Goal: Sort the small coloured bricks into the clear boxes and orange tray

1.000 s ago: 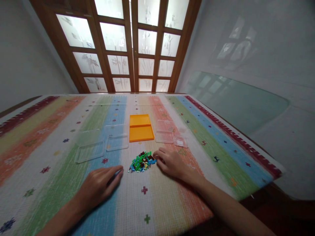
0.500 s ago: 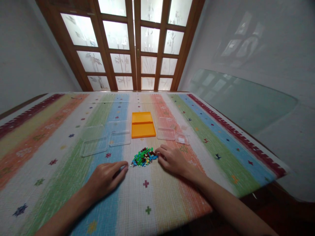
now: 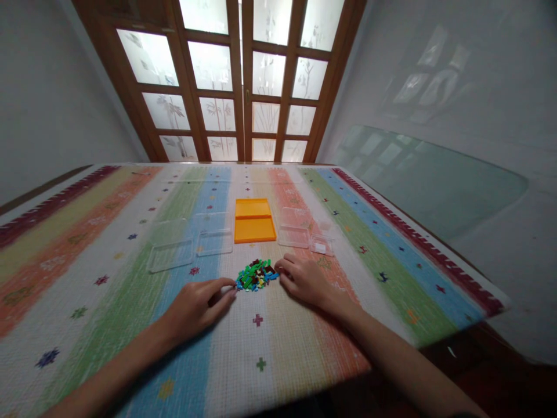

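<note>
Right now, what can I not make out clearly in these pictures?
Head view: lower pieces of the coloured pile, hidden by upper ones.
Head view: anything inside the right hand, hidden by its curled fingers.
Head view: the left forearm, cut off by the bottom edge.

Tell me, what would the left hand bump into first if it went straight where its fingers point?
The left hand would first meet the pile of small plastic bricks, at its left edge; the fingertips may already be touching it.
</note>
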Available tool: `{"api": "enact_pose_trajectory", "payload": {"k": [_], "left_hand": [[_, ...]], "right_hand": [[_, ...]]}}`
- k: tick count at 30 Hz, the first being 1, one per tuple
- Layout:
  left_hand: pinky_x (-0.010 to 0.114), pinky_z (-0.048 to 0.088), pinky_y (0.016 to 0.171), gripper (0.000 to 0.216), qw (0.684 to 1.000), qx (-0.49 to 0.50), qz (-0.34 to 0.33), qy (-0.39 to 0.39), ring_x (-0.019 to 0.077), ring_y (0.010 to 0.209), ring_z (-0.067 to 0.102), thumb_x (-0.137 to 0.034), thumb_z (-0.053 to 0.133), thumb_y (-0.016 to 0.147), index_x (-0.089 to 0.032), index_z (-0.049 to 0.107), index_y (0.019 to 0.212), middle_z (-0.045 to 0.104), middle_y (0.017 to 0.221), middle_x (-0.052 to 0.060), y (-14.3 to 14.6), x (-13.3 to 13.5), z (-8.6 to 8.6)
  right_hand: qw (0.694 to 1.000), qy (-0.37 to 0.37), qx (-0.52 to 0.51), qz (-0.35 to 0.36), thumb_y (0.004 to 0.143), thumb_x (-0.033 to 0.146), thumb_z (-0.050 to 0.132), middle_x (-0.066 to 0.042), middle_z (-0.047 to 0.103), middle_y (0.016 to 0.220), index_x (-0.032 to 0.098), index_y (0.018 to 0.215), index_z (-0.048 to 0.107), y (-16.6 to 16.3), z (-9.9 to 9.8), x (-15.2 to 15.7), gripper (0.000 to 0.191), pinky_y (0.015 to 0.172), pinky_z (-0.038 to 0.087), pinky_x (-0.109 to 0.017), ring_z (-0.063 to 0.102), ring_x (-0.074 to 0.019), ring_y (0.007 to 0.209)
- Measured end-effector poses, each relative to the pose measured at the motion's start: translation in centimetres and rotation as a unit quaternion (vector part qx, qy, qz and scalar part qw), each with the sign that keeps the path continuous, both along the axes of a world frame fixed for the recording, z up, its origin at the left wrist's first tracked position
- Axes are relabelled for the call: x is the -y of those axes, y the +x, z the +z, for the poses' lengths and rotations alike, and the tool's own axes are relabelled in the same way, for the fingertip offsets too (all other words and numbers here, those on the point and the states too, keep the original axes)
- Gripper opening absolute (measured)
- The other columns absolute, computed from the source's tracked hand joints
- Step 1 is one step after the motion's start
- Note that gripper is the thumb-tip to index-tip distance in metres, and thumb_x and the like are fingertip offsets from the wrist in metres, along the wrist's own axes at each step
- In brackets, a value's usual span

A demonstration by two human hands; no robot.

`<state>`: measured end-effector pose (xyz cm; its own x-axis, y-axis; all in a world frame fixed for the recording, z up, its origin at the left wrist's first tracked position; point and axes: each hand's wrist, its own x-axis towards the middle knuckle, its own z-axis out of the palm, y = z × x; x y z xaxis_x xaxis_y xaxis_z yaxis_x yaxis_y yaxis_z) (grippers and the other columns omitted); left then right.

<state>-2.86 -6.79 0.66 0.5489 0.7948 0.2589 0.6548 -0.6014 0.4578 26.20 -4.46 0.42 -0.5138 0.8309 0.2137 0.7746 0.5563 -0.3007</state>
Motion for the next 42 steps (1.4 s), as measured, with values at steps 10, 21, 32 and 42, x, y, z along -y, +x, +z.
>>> {"api": "enact_pose_trajectory", "payload": {"k": [10, 21, 32, 42], "left_hand": [[0.027, 0.034, 0.056, 0.030, 0.995, -0.072, 0.039, -0.061, 0.0148, 0.053, 0.053, -0.037, 0.055, 0.089, -0.018, 0.065, 0.109, 0.058, 0.061, -0.002, 2.2, -0.9, 1.6], [0.027, 0.036, 0.057, 0.031, 0.995, -0.027, 0.053, -0.079, 0.0142, 0.053, 0.051, -0.043, 0.051, 0.091, -0.017, 0.065, 0.102, 0.054, 0.060, -0.003, 1.7, -0.7, 0.0], [0.028, 0.039, 0.058, 0.029, 0.996, 0.003, 0.043, -0.084, 0.0152, 0.056, 0.053, -0.037, 0.051, 0.089, -0.015, 0.067, 0.100, 0.058, 0.062, 0.000, 1.4, -0.5, 0.5], [0.028, 0.040, 0.061, 0.028, 0.992, 0.011, 0.083, -0.094, 0.0165, 0.059, 0.057, -0.035, 0.046, 0.091, -0.016, 0.067, 0.095, 0.065, 0.066, 0.003, 1.9, -0.7, 0.2]], "right_hand": [[1.000, 0.002, 0.012, -0.007, 0.087, 0.010, 0.051, -0.006, 0.069, 0.095, 0.017, 0.098, 0.068, 0.0, 0.2, 0.1, 0.021, 0.070, 0.040, -0.025, 0.061, -0.0155, 0.078], [1.000, 0.007, 0.016, -0.003, 0.088, 0.011, 0.051, -0.006, 0.067, 0.093, 0.017, 0.096, 0.068, 0.0, 0.1, 0.0, 0.020, 0.070, 0.038, -0.025, 0.059, -0.0154, 0.077], [0.999, -0.008, 0.032, -0.006, 0.089, 0.011, 0.052, -0.006, 0.065, 0.090, 0.016, 0.095, 0.069, 0.0, 0.6, 0.0, 0.019, 0.070, 0.038, -0.026, 0.058, -0.0153, 0.077], [1.000, 0.001, 0.030, 0.001, 0.089, 0.012, 0.050, -0.006, 0.065, 0.088, 0.017, 0.094, 0.068, 0.1, 0.4, -0.1, 0.019, 0.068, 0.036, -0.026, 0.057, -0.0150, 0.075]]}}
